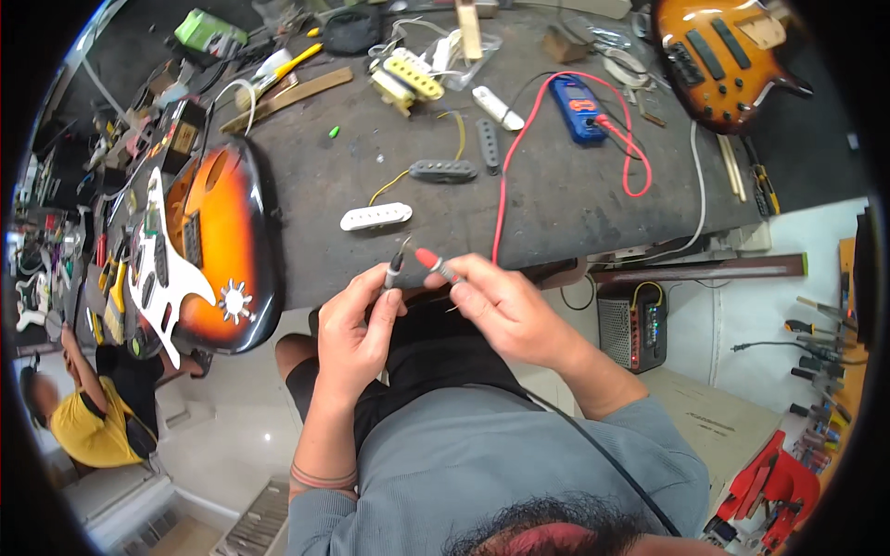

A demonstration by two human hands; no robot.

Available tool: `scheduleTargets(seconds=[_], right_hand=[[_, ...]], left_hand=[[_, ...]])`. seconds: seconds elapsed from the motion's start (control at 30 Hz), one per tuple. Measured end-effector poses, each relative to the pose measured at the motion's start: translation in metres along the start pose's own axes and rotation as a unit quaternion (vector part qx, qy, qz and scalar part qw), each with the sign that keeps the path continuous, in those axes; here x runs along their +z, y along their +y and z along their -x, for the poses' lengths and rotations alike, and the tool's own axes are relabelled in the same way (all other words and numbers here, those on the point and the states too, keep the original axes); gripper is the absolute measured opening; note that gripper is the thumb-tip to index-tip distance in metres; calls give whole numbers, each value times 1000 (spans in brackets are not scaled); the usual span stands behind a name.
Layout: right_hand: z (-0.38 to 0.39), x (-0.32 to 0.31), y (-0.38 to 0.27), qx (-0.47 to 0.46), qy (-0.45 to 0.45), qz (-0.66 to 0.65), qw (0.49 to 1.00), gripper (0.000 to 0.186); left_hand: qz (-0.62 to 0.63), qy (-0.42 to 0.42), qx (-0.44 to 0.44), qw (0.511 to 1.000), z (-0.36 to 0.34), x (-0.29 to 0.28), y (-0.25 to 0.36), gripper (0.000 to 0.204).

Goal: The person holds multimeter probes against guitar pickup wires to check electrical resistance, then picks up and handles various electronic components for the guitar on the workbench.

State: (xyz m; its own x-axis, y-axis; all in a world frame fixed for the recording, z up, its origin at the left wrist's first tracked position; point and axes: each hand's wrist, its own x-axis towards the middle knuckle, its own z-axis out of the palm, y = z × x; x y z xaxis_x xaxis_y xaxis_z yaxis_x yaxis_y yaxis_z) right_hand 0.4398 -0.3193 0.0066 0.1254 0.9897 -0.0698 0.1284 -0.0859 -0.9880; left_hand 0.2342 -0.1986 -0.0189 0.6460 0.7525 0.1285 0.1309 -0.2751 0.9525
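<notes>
My left hand pinches a thin black test probe near its tip, pointing up toward the bench edge. My right hand grips a red test probe, tip aimed at the black one; the two tips lie close together. A red lead runs from the red probe up to a blue multimeter on the dark workbench. A white pickup with a yellow wire lies just beyond my hands, and a black pickup sits behind it.
A sunburst guitar body with a white pickguard lies at the bench's left. A second sunburst instrument rests at the far right. Loose pickups, wood strips and tools clutter the back. A small amplifier stands on the floor; a person in yellow crouches lower left.
</notes>
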Motion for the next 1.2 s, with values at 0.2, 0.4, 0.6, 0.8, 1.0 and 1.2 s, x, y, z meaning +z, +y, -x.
scheduleTargets(seconds=[0.2,0.4,0.6,0.8,1.0,1.2], right_hand=[[-15,1,5,-181,160,309,920,40],[-28,11,7,-210,127,428,870,48],[-33,13,2,-189,94,446,870,54],[-39,16,0,-182,92,450,870,54],[-43,9,-3,-172,106,153,967,36],[-43,-27,-4,-153,-25,-139,978,42]], left_hand=[[42,122,35,991,2,-16,3,25],[-158,124,31,979,1,-33,-10,13],[-264,89,100,955,-7,-31,0,8],[-249,106,82,959,-6,-30,-2,7],[-57,96,-8,994,2,-38,-14,26],[279,-32,122,952,-4,-52,-11,32]])
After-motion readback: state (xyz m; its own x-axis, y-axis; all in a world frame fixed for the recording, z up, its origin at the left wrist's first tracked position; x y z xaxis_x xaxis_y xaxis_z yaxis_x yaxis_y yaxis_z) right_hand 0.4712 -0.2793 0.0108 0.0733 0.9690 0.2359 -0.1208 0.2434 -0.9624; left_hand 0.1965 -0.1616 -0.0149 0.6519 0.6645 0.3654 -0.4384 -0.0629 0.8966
